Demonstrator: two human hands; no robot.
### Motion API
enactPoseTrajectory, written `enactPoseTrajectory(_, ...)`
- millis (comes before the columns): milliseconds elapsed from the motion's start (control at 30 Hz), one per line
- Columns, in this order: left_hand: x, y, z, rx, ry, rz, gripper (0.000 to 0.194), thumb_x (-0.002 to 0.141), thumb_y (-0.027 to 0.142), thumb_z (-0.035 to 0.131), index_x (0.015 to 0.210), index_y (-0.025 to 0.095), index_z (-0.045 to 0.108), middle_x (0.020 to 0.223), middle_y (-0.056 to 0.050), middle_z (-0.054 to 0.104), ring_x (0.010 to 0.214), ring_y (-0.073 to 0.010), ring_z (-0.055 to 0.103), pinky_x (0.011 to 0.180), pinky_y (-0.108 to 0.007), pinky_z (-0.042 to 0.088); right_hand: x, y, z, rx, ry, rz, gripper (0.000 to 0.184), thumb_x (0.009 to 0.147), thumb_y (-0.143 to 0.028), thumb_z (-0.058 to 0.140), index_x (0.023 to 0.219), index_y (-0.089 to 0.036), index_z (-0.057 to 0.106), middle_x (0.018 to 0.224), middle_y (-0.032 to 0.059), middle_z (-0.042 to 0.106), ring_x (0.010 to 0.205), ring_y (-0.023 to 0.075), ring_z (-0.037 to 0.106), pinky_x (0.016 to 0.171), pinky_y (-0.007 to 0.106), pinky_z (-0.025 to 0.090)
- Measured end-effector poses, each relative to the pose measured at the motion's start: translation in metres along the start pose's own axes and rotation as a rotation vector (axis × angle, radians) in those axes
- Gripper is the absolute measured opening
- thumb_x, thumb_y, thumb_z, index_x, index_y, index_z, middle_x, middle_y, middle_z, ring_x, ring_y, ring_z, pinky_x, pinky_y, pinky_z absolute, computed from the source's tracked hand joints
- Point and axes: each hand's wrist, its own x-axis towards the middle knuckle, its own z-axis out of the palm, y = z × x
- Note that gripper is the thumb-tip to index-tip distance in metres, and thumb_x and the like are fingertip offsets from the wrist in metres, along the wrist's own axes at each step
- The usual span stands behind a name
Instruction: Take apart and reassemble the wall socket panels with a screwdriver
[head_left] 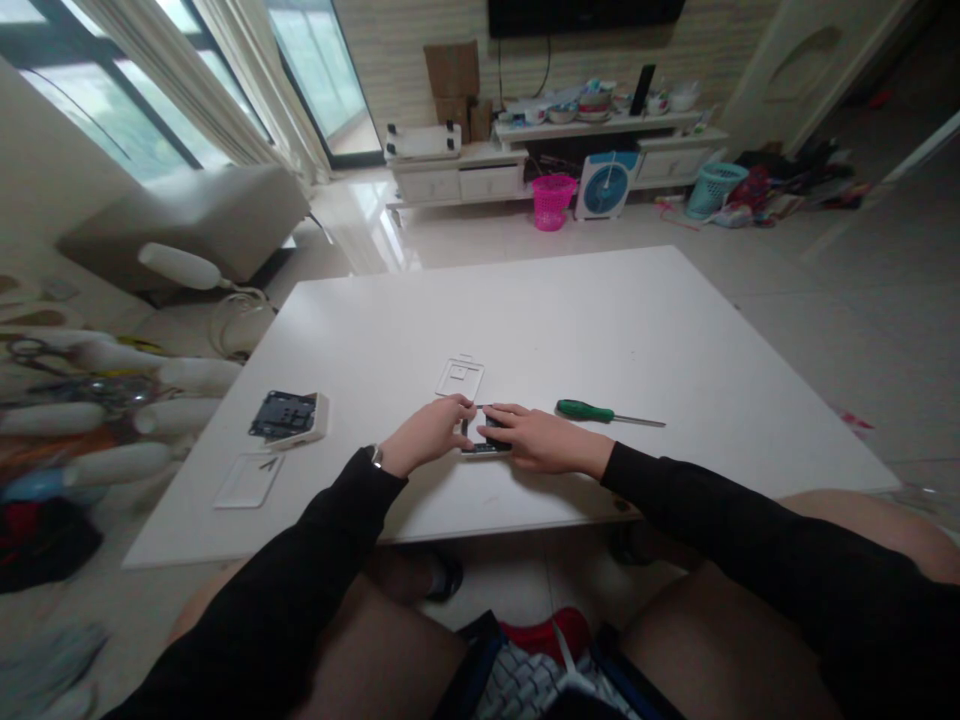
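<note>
Sleeves (292,580), loosely curled hands (544,441) on panel (486,448)

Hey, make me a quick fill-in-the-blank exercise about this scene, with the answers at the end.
1. The screwdriver has a ____ handle.
2. The left hand and the right hand both touch a small piece; the screwdriver lies nearer the ____ hand.
3. The basket just left of the fan is ____.
4. Both sleeves are ____.

Missing words: green; right; pink; black.
</note>
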Motion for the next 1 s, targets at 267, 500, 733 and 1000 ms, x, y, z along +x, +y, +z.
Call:
enactPoseTrajectory(267, 0.001, -0.004, 0.007, -0.142, 0.072, -0.085, 0.053, 0.067, 0.020, 0.090, 0.116, 0.017, 0.071, 0.116, -0.010, 0.076, 0.095, -0.0259, 0.074, 0.085, -0.034, 0.057, 0.001, 0.000, 0.002, 0.005, -0.003, 0.018, 0.063, 0.091, -0.013, 0.065, 0.152, -0.016, 0.050, 0.162, 0.0250, 0.042, 0.154, 0.0342, 0.035, 0.118, 0.053, 0.043)
enactPoseTrajectory(500, -0.001, -0.003, 0.005, -0.118, 0.071, -0.070, 0.059, 0.067, 0.021, 0.091, 0.121, 0.017, 0.066, 0.108, -0.009, 0.076, 0.094, -0.0262, 0.074, 0.082, -0.033, 0.055, 0.001, -0.007, 0.000, -0.018, -0.017, 0.049, 0.063, 0.092, -0.013, 0.067, 0.152, -0.019, 0.051, 0.168, 0.0245, 0.033, 0.155, 0.0357, 0.034, 0.117, 0.052, 0.044)
enactPoseTrajectory(733, -0.001, 0.005, -0.002, -0.121, 0.044, -0.062, 0.040, 0.069, 0.015, 0.088, 0.105, 0.017, 0.072, 0.108, -0.008, 0.077, 0.094, -0.0242, 0.073, 0.084, -0.031, 0.054, 0.001, -0.011, -0.001, -0.066, -0.005, 0.038, 0.066, 0.090, -0.013, 0.069, 0.153, -0.019, 0.048, 0.166, 0.0249, 0.034, 0.154, 0.0368, 0.033, 0.114, 0.053, 0.047)
enactPoseTrajectory(1000, -0.001, 0.005, -0.002, -0.085, 0.016, 0.035, 0.023, 0.073, 0.016, 0.082, 0.093, 0.019, 0.073, 0.112, -0.009, 0.075, 0.095, -0.0241, 0.071, 0.087, -0.032, 0.054, 0.000, -0.009, 0.000, -0.068, 0.000, 0.024, 0.071, 0.088, -0.011, 0.070, 0.154, -0.019, 0.046, 0.165, 0.0253, 0.036, 0.153, 0.0384, 0.034, 0.113, 0.055, 0.048)
